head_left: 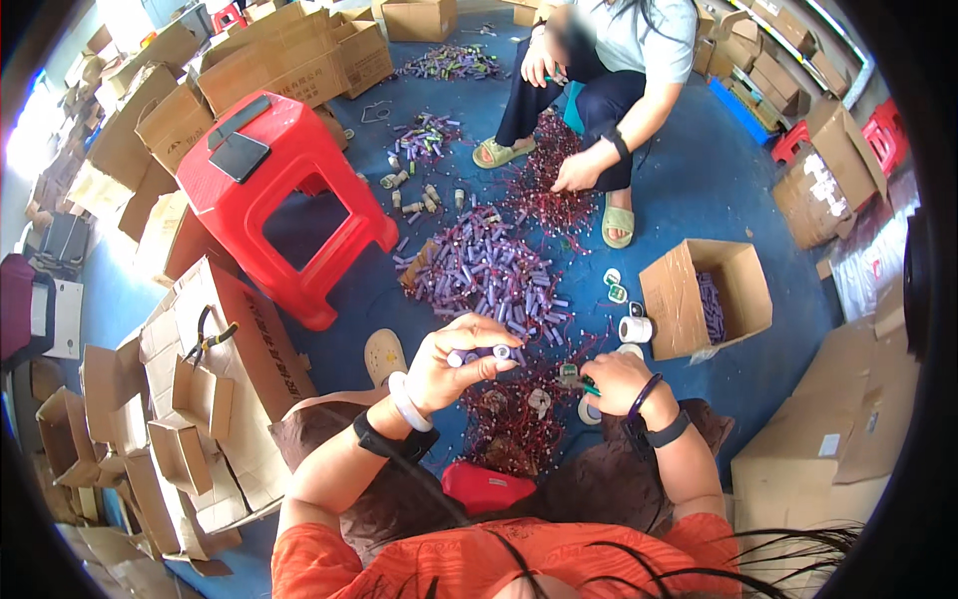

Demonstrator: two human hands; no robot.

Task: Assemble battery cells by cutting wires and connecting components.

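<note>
My left hand (451, 361) is closed around a few small purple cylinders with white ends, which look like battery cells (479, 354). To its right, low over the floor, my right hand (624, 382) is closed on a green-handled tool (591, 386); its working end is too small to make out. Just beyond my hands lies a large heap of purple cells (489, 280). Below and between my hands spreads a tangle of red and dark wires (514, 434). A white tape roll (635, 329) is near my right hand.
An open carton (671, 309) at right holds purple cells. A red stool (309, 165) with a phone (239, 158) stands at left, near pliers (210, 342) on cardboard. Opposite, a co-worker (624, 80) reaches into another wire heap (554, 180). A red pouch-like object (487, 486) lies near me.
</note>
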